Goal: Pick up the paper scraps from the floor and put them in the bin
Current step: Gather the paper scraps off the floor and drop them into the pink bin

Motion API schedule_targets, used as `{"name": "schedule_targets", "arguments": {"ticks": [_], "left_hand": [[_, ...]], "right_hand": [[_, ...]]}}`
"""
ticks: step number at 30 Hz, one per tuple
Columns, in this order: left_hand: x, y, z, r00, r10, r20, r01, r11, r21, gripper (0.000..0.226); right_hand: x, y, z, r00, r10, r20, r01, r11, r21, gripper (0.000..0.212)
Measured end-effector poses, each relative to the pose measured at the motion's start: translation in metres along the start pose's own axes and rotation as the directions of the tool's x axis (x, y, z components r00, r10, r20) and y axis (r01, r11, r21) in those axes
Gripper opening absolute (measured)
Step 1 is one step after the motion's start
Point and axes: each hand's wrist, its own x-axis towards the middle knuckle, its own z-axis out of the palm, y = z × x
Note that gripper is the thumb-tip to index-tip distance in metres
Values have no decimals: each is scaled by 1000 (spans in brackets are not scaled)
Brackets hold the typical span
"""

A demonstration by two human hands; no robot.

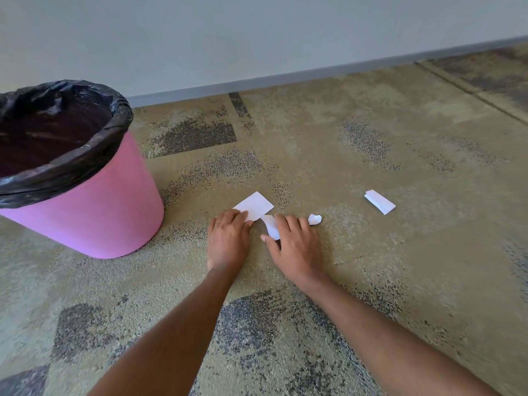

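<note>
Scraps of white paper lie on the carpet [371,138], near the pink bin [94,212] with its black bag [71,164]. The left hand [228,238] has bent fingers on a corner of the big scrap [255,205], but I cannot tell if it grips it or only presses. The right hand [297,247] pinches the thin scrap [271,224] between thumb and fingers. A crumpled scrap [315,219] sits just beside that hand, and a folded scrap [380,202] lies farther right. Flat paper is hard to lift off carpet, so the big scrap could slip free. The small bits could get left behind or fall beside the bin.
</note>
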Motion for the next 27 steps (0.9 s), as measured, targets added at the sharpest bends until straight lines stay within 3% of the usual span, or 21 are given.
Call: {"name": "schedule_targets", "arguments": {"ticks": [8, 12, 17, 22, 27], "left_hand": [[0, -4, 3, 999, -24, -24, 22, 999, -44, 8], [-2, -2, 0, 999, -46, -21, 45, 998, -45, 11], [-5, 6, -4, 995, -93, -32, 90, 994, -67, 40], [-5, 8, -6, 998, -68, 9, 68, 997, -41, 41], [-3, 6, -2, 997, -50, 50, 50, 999, 13, 40]], "right_hand": [[10, 13, 2, 998, -56, -40, 57, 998, 23, 6], [10, 30, -4, 999, -23, -24, 22, 998, -66, 14], [9, 63, -8, 996, 91, 18, -91, 996, -1, 23], [16, 94, -12, 992, 127, 24, -128, 987, 96, 23], [23, 138, -15, 970, 241, 38, -243, 967, 79, 16]]}}
